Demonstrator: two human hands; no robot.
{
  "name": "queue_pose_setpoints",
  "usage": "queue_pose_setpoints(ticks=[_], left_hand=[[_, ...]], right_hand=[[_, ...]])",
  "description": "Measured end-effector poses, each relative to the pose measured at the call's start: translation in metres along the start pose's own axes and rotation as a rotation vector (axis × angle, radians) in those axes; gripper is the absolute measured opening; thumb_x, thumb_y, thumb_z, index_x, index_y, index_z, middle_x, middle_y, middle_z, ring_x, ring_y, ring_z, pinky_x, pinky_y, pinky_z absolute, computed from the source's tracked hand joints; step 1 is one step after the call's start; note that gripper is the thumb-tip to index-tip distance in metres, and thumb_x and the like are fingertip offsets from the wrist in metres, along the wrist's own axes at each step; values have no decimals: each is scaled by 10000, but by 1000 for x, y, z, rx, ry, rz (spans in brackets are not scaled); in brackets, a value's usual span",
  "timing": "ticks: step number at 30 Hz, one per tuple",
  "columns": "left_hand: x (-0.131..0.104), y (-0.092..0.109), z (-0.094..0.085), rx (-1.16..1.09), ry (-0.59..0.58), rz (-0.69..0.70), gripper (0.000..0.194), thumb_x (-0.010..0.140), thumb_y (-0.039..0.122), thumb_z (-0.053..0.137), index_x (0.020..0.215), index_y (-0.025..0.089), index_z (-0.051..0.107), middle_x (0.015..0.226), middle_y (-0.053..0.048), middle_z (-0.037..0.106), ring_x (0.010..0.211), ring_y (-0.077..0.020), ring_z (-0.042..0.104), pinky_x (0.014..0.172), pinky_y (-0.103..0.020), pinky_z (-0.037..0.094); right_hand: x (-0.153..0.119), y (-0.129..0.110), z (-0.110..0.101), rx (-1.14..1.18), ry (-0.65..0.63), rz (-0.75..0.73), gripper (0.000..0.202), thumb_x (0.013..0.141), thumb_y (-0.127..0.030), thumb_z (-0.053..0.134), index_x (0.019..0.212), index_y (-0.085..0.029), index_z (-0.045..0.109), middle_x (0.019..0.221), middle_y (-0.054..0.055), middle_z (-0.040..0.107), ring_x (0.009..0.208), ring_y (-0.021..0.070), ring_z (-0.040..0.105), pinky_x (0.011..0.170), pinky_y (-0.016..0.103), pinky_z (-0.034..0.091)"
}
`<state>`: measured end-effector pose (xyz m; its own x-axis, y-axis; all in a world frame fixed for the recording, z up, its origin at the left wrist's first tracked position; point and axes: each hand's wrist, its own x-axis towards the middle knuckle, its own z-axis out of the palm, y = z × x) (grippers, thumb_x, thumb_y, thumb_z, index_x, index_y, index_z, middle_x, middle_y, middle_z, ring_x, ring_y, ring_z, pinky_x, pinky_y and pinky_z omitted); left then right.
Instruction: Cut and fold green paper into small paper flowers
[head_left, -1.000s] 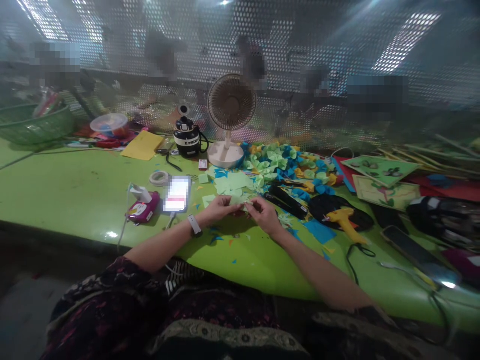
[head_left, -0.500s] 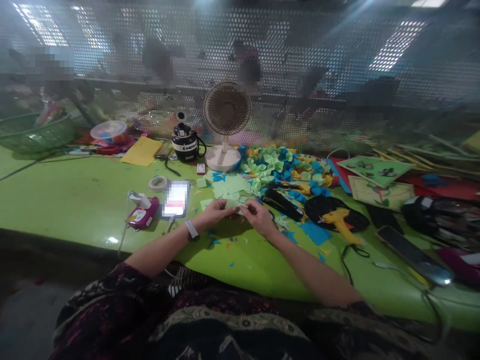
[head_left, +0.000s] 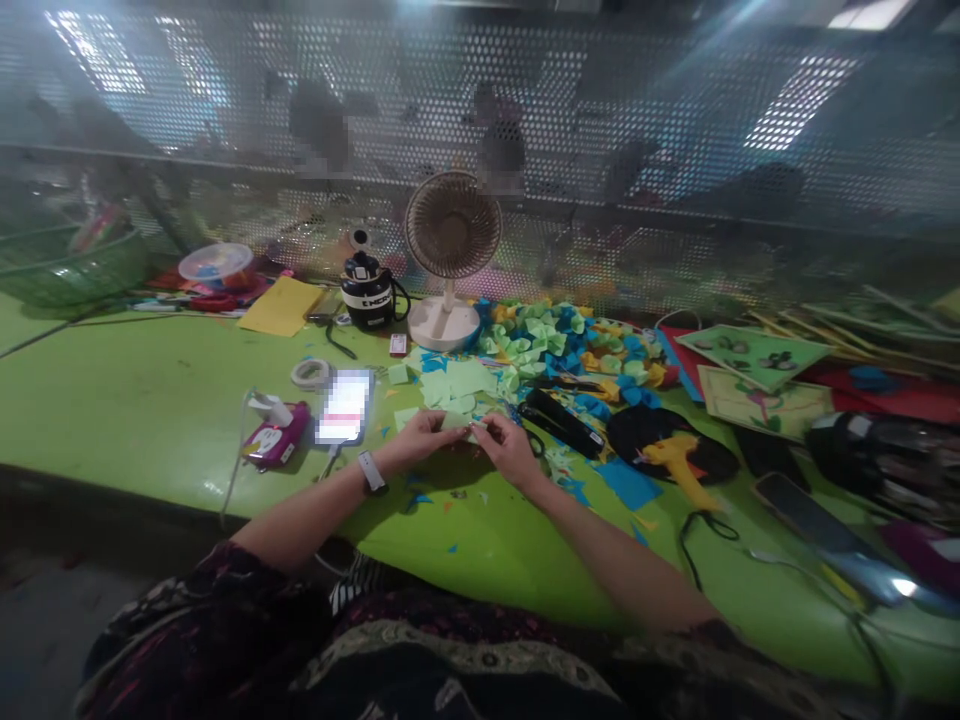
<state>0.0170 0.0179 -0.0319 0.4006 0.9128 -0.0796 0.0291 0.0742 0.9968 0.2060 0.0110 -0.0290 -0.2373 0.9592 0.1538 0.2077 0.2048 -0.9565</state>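
Note:
Between my two hands is a small piece of pale green paper [head_left: 454,420], pinched at its edges above the table. My left hand [head_left: 426,437] grips it from the left with thumb and fingers together. My right hand [head_left: 508,448] pinches the right end, its fingertips close to the left thumb. Just behind lie more light green paper sheets [head_left: 466,378] among cut scraps. Beyond them spreads a heap of folded green, blue and yellow paper pieces [head_left: 540,335]. A black stapler [head_left: 561,422] rests right of my right hand, with scissors [head_left: 535,443] partly hidden beside it.
A lit phone [head_left: 345,408], a purple extension socket [head_left: 277,436] and a tape roll [head_left: 311,373] lie left. A small fan [head_left: 453,225] and a black bottle [head_left: 366,292] stand behind. Right are a yellow glue gun [head_left: 679,465], its cable, and another phone [head_left: 814,525].
My hands stay close together on the pale green paper, with only slight finger movement. The whole view has shifted slightly.

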Motion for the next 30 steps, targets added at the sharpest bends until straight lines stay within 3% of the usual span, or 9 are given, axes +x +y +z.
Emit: queue_pose_setpoints(ticks=[17, 30], left_hand=[[2, -1, 2, -5, -25, 31, 470, 682, 551, 763, 774, 100, 669, 683, -41, 651, 592, -100, 549, 581, -229, 404], [3, 2, 1, 6, -66, 50, 493, 689, 555, 753, 800, 83, 670, 714, -49, 653, 626, -103, 552, 612, -228, 418]], right_hand=[[-3, 2, -4, -58, -12, -14, 267, 793, -489, 646, 756, -239, 560, 563, -17, 580, 497, 181, 602, 487, 309, 499], [-2, -1, -3, -57, -23, 4, 337, 769, -554, 630, 760, -228, 544, 577, -16, 567, 489, 189, 620, 478, 318, 517]])
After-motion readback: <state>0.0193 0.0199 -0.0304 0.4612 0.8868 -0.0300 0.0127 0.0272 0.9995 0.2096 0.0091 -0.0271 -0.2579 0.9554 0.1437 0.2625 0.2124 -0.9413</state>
